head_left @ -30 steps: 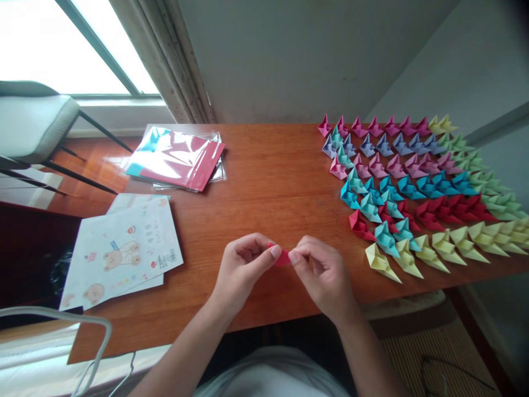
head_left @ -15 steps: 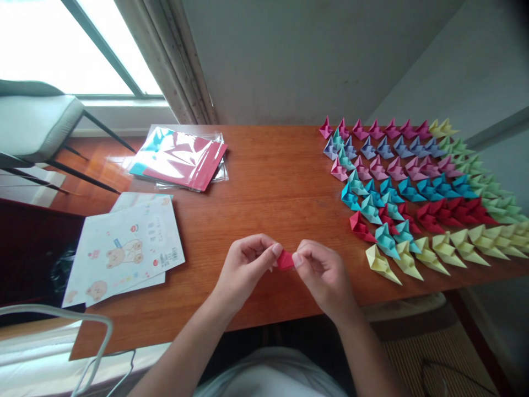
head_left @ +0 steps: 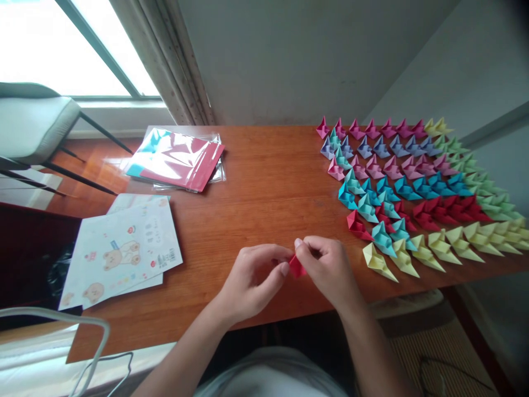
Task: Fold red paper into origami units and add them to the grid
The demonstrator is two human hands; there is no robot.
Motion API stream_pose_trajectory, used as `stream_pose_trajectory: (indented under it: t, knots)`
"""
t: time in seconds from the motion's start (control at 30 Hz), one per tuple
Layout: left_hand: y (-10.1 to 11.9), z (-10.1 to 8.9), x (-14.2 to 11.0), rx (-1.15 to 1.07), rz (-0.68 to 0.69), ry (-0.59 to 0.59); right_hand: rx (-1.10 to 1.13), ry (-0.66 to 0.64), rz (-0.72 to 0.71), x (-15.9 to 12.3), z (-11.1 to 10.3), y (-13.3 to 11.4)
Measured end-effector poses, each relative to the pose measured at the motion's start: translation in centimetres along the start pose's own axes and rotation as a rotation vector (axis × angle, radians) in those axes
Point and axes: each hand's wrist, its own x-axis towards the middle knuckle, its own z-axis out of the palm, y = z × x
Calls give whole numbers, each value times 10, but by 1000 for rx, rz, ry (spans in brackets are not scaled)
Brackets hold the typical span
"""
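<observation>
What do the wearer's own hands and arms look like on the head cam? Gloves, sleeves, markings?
Left hand and right hand: both bare, no gloves, no rings visible. Left forearm and right forearm: uncovered where visible, no watch, cable or marking seen. Sleeves out of view; pale top at the bottom edge.

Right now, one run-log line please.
right hand: pinching red paper | left hand: beside it, contact unclear | paper boats: rows, right side
</observation>
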Motion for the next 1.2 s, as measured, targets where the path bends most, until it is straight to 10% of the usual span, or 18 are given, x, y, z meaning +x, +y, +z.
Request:
stream_pose_trajectory:
  t: [0.4, 1.2]
  knots:
    - [-7, 1, 7, -412, -341, 285, 316, -77, -75, -4, 10, 8]
    - [-12, 8, 1, -211, -237, 212, 172, 35, -149, -1, 7, 4]
